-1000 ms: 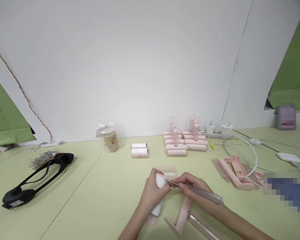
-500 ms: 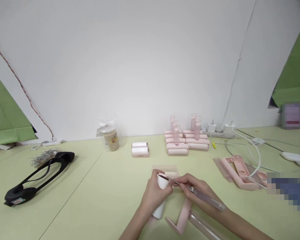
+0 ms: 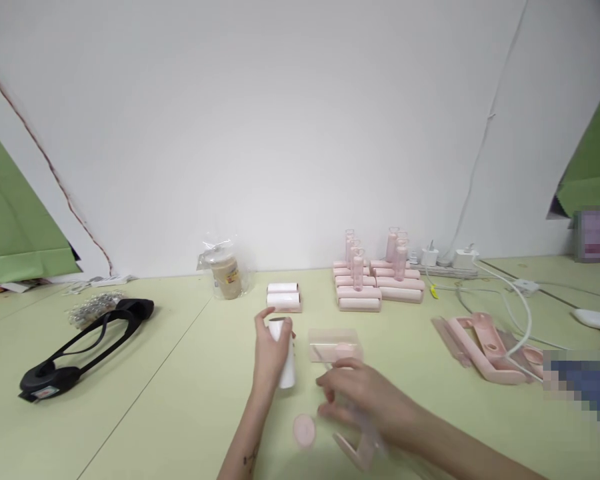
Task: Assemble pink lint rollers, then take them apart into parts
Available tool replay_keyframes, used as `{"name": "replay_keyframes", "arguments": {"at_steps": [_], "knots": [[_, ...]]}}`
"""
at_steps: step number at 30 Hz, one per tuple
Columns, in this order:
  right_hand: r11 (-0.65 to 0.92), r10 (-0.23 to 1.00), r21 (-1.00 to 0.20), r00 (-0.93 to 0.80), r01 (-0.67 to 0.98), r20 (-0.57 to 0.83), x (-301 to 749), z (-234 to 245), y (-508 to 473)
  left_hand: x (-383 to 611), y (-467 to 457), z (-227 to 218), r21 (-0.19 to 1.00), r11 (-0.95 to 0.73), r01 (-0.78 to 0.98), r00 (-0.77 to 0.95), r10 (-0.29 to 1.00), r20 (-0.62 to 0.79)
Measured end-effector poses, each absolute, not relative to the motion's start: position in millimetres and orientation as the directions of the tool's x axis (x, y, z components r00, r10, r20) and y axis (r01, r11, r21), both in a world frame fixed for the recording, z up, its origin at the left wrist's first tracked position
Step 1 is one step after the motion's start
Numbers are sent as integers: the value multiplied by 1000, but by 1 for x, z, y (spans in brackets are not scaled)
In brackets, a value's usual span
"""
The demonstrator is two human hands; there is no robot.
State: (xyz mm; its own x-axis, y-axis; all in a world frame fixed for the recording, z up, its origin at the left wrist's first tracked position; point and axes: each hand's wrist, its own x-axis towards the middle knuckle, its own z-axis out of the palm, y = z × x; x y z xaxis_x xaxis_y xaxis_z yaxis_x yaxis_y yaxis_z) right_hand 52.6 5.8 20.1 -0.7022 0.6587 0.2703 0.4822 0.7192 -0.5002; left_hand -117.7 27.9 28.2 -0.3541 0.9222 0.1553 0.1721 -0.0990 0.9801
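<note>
My left hand (image 3: pixel 271 353) is closed around a white paper roll (image 3: pixel 287 367), held tilted with its hollow end up. My right hand (image 3: pixel 367 393) is smeared by motion. It appears to hold a slim screwdriver-like tool (image 3: pixel 364 421), whose clear handle shows as a blur under the palm and whose thin shaft points up and left. A round pink cap (image 3: pixel 305 431) lies on the table between my forearms. Beside it, a pink angled roller arm (image 3: pixel 353 451) is partly hidden by my right hand. A clear pinkish cover (image 3: pixel 325 338) lies just beyond both hands.
Two white rolls (image 3: pixel 283 302) lie behind my left hand. Several pink lint rollers (image 3: pixel 359 293) stand near the wall. Pink parts (image 3: pixel 495 353), cables (image 3: pixel 525 317) and chargers (image 3: pixel 465 258) are at right. A bagged cup (image 3: pixel 227 275) and a black strap-like frame (image 3: pixel 87 350) are at left.
My left hand has moved left with the roll, away from my right hand. The tool tip has come out of the roll's end. The pink cap now shows on the table.
</note>
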Motion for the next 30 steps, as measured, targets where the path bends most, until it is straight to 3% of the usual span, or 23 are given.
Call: {"name": "replay_keyframes", "arguments": {"at_steps": [3, 5, 7, 11, 16, 19, 22, 25, 30], "knots": [[812, 573, -246, -803, 529, 165, 19, 2, -3, -130, 26, 36, 984, -160, 83, -496, 849, 180], [825, 555, -203, -823, 526, 121, 8, -3, -5, -135, 25, 39, 977, -209, 48, -525, 827, 202], [796, 594, -273, -786, 541, 174, 11, 0, -2, -137, 25, 38, 968, -245, 59, -535, 811, 237], [709, 704, -461, -577, 534, 414, 38, 19, 20, -136, 28, 35, 952, -274, 135, -496, 813, 304], [626, 779, -548, -405, 555, 479, 76, 25, 52, -119, 32, 38, 856, -389, 340, -107, 889, 446], [601, 789, -566, -305, 564, 534, 103, 22, 55, -102, 39, 43, 671, -558, 488, 252, 827, 503], [576, 789, -587, -197, 569, 583, 131, 16, 45, -88, 50, 44, 442, -650, 618, 531, 760, 376], [564, 780, -595, -134, 572, 611, 152, 4, 32, -80, 61, 39, 325, -679, 658, 631, 733, 255], [584, 768, -542, -194, 605, 610, 160, -13, 21, -77, 65, 35, 171, -744, 646, 711, 668, 222]]}}
